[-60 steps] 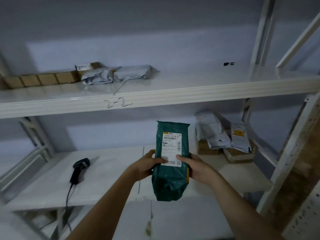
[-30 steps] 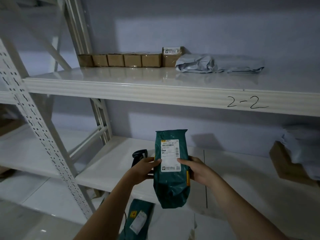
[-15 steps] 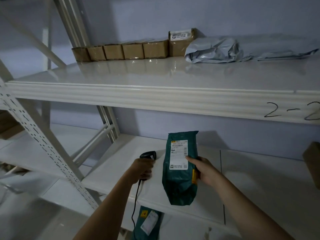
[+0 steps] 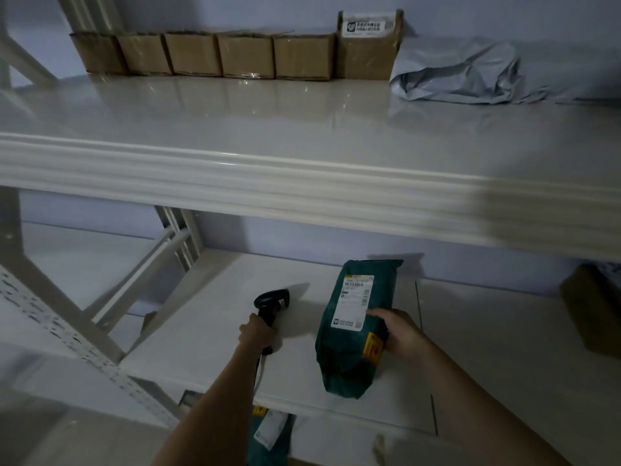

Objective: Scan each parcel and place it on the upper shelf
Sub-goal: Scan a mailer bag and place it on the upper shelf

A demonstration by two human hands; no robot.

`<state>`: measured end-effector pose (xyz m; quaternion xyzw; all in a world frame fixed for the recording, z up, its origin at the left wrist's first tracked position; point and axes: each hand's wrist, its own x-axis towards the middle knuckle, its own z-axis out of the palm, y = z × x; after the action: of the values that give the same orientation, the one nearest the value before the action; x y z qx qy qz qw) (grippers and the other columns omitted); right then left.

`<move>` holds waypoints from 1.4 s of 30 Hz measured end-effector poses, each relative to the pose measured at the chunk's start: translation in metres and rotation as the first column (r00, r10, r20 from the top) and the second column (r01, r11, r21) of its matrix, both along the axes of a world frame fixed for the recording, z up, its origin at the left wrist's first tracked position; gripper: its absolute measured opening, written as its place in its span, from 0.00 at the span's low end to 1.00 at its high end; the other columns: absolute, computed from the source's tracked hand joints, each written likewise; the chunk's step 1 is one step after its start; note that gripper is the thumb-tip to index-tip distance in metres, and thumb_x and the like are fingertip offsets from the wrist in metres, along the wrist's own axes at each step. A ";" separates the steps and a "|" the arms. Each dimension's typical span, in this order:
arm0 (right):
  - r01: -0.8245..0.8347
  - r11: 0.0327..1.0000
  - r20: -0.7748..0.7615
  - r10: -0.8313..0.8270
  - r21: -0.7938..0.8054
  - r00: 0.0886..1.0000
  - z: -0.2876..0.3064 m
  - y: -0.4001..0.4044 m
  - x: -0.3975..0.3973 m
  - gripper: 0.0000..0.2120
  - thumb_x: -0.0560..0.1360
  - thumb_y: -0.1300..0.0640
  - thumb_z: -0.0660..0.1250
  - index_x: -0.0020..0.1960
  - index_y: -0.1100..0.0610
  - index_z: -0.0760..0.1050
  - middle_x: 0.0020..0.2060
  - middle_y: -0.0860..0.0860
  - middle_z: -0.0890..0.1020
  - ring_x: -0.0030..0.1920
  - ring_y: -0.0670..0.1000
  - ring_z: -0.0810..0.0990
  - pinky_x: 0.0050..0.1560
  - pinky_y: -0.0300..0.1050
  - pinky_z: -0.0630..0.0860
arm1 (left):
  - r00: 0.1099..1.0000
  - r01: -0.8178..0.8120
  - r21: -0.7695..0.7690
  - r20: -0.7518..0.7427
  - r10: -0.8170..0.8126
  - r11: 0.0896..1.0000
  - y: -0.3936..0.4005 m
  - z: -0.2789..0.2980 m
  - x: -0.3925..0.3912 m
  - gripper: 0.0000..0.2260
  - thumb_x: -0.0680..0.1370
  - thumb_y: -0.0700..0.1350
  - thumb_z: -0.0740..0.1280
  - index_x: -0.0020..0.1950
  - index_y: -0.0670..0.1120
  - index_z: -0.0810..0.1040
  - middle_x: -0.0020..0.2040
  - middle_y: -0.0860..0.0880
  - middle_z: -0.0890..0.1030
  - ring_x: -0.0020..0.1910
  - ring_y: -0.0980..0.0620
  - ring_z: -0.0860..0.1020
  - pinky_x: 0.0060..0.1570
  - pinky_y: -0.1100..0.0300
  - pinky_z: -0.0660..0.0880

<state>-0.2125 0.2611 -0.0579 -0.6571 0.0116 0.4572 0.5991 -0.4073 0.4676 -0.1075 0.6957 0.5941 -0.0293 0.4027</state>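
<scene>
My left hand is wrapped around the handle of the black handheld barcode scanner, fingers curled tight on the grip, with its head pointing up and to the right above the white lower shelf. My right hand holds the dark green plastic mailer parcel by its right edge, thumb lying across the front just below the white shipping label and the other fingers hidden behind the bag. The parcel stands nearly upright, label facing me, its lower end over the near part of the lower shelf; I cannot tell whether it touches the surface. The scanner sits to the left of the parcel, apart from it.

Above, the glossy white upper shelf carries a row of small brown cardboard boxes along its far edge, a taller labelled cardboard box at the right end of the row, and a crumpled grey plastic mailer just right of that. Another green parcel lies below the lower shelf, near my left forearm.
</scene>
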 end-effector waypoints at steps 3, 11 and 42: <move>0.010 1.000 0.012 -0.010 -0.006 1.000 -0.003 0.001 0.000 0.23 0.75 0.63 0.72 0.68 0.65 0.74 0.58 0.62 0.82 0.55 0.62 0.83 0.62 0.60 0.78 | 0.999 0.015 0.021 -0.041 -0.014 1.000 -0.002 -0.007 0.008 0.23 0.79 0.45 0.64 0.71 0.38 0.62 0.68 0.37 0.70 0.68 0.37 0.69 0.68 0.44 0.67; 0.060 0.998 0.045 -0.058 -0.024 0.997 -0.009 -0.001 -0.002 0.21 0.76 0.61 0.71 0.68 0.63 0.74 0.60 0.61 0.82 0.56 0.61 0.82 0.59 0.58 0.79 | 0.985 0.026 -0.092 0.170 -0.011 0.995 -0.006 -0.007 0.008 0.19 0.75 0.40 0.69 0.61 0.32 0.72 0.54 0.35 0.80 0.51 0.39 0.81 0.51 0.48 0.80; 0.109 0.985 0.335 -0.149 0.137 0.930 0.026 -0.003 -0.010 0.23 0.71 0.61 0.76 0.58 0.57 0.66 0.50 0.53 0.80 0.47 0.53 0.83 0.35 0.43 0.80 | 0.793 0.173 0.071 0.581 -0.181 0.982 -0.059 0.126 0.049 0.05 0.73 0.44 0.68 0.44 0.43 0.79 0.31 0.46 0.79 0.27 0.50 0.75 0.28 0.60 0.74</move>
<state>-0.2221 0.2584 -0.0323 -0.6887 -0.0765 0.2951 0.6578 -0.3587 0.4087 0.0184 0.7262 0.3738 0.1529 0.5564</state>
